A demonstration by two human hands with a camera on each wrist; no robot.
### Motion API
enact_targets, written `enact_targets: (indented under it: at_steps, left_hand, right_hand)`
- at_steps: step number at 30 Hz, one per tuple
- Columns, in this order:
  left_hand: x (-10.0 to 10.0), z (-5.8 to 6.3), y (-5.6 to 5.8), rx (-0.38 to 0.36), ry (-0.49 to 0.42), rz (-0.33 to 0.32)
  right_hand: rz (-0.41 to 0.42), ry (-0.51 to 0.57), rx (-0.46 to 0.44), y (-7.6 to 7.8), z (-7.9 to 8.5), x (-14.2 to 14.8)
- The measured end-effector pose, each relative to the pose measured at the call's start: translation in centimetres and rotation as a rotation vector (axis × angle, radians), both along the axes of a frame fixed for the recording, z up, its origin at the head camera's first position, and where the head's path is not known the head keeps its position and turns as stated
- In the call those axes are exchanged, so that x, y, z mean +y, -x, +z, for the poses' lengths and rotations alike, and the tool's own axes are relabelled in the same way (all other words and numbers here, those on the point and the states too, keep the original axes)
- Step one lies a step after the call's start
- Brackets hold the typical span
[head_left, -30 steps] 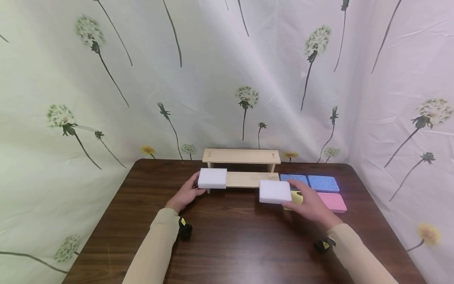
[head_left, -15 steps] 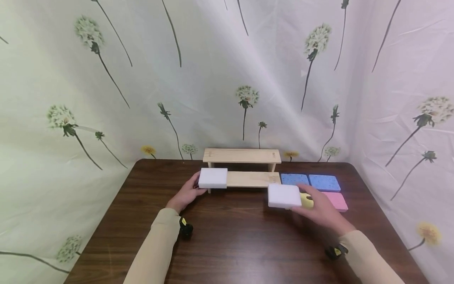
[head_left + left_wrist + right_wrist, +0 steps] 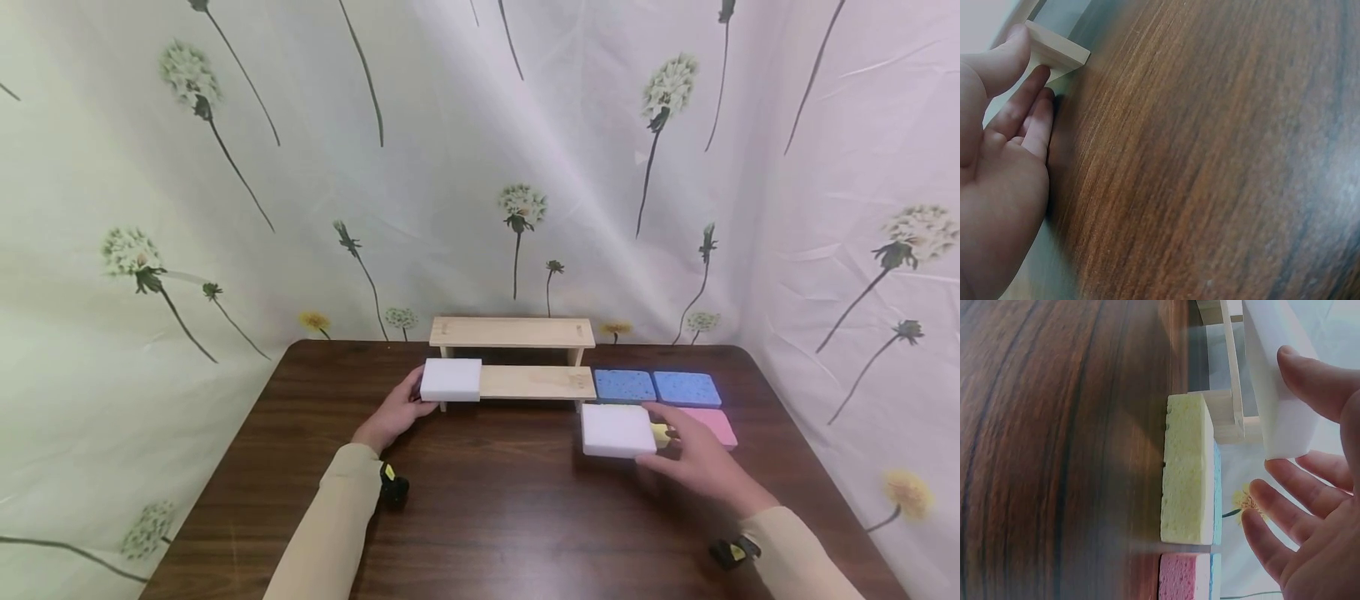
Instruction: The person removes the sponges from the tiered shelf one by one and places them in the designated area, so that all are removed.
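A two-tier wooden shelf [image 3: 512, 332] stands at the back of the table. One white sponge [image 3: 450, 379] lies on the left end of its lower tier. My left hand [image 3: 392, 417] holds that end of the shelf; in the left wrist view its thumb and fingers are against the wooden leg [image 3: 1060, 50]. My right hand [image 3: 701, 462] pinches a second white sponge [image 3: 618, 431] by its right end, above the table in front of the shelf's right end. In the right wrist view, the thumb presses one face of this sponge [image 3: 1285, 394], with fingers on the other side.
Two blue sponges [image 3: 624, 384] lie right of the shelf. In front of them are a yellow sponge [image 3: 1185, 469], mostly hidden in the head view, and a pink sponge [image 3: 712, 423]. The dark wood table [image 3: 480, 517] meets a flower-printed curtain [image 3: 450, 167] at the back.
My right hand has moved the white sponge to the right and toward me, away from the lower tier's right end. The left hand and its sponge have hardly moved.
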State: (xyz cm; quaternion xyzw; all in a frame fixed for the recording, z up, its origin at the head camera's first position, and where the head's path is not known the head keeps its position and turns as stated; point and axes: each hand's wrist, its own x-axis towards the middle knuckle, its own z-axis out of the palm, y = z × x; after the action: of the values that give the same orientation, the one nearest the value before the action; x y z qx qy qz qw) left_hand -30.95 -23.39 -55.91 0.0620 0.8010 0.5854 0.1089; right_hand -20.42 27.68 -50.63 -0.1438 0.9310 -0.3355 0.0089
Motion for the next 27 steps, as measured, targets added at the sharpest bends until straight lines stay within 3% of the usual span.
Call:
enact_targets:
  at_steps: [17,27]
  left_hand:
    - [0.1,0.3,0.0,-0.004,0.007,0.002]
    - [0.1,0.2,-0.2,-0.009,0.007,0.001]
  right_hand:
    - [-0.012,-0.021,-0.006,-1.5,-0.4,1.9]
    - [-0.006,-0.06,0.06,-2.4,-1.0,2.6]
